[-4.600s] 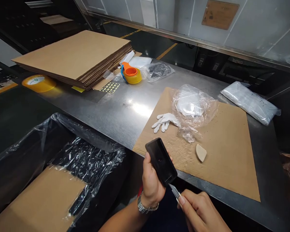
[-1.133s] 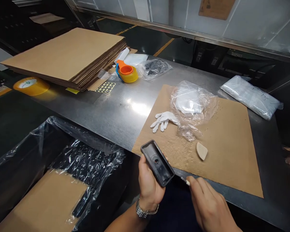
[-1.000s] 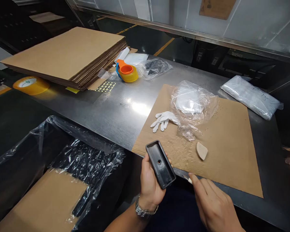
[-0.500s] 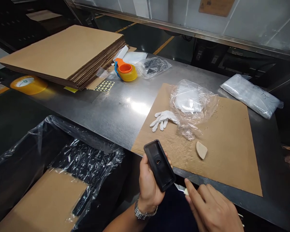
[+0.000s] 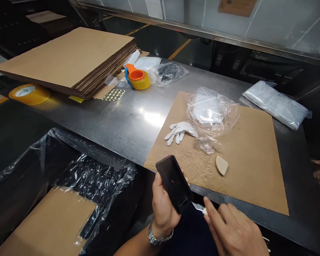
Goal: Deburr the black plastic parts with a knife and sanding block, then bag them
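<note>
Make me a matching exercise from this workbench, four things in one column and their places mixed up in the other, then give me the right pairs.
Things:
1. black tray
2. blade tool
3. white glove
4. yellow tape roll

Places:
A. flat on the cardboard sheet
B. in the left hand
C. on the metal table, near the cardboard stack
D. in the right hand

Right pairs: 1-B, 2-D, 3-A, 4-C

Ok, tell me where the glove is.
In the head view, the glove lies on the cardboard, toward its left side, against the clear bag and beyond the left hand.
</note>
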### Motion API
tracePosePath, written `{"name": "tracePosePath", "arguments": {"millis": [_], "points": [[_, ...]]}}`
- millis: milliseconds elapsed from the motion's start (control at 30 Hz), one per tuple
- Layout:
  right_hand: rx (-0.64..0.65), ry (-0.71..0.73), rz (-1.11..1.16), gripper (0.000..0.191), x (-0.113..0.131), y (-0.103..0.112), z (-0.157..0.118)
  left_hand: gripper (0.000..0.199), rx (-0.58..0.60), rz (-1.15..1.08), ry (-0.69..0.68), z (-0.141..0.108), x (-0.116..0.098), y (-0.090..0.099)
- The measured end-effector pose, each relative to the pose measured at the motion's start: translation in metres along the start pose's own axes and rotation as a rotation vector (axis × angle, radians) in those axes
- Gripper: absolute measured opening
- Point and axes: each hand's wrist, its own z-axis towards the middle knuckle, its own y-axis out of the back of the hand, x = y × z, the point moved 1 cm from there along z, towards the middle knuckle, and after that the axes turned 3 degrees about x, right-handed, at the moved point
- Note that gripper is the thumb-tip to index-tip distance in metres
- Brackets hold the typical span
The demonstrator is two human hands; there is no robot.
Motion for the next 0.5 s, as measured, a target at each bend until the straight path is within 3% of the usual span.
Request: {"name": "tracePosePath", "arguments": {"millis": [500], "points": [[0.081,0.007,0.005,0.029,-0.001,-0.006,-0.011,0.046,0.019,-0.017,0.006,-0.004,0.002,0.001]]}}
